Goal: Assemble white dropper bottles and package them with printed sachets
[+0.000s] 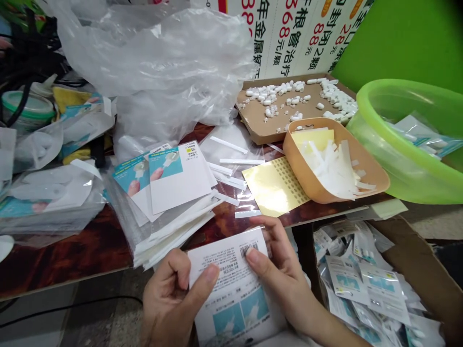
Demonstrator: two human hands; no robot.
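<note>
Both hands hold a clear packet with a printed card (231,284) inside, in front of the table edge. My left hand (177,299) grips its left side, thumb on the printed face and fingers curled. My right hand (282,279) pinches the upper right, with the thumb by the barcode and fingers behind. The card shows small text and two blue pictures. Beyond my left hand lies a stack of clear bags (173,236) with blue and white cards (181,178) on top. A yellow sticker sheet (275,188) lies beyond my right hand.
An orange bin (369,178) holds paper strips. Behind it is a cardboard tray (260,132) of white pieces. A green basin (408,178) stands right, above a carton (427,265) of filled packets. Filled packets (47,193) pile up left; a large plastic bag (155,62) stands behind.
</note>
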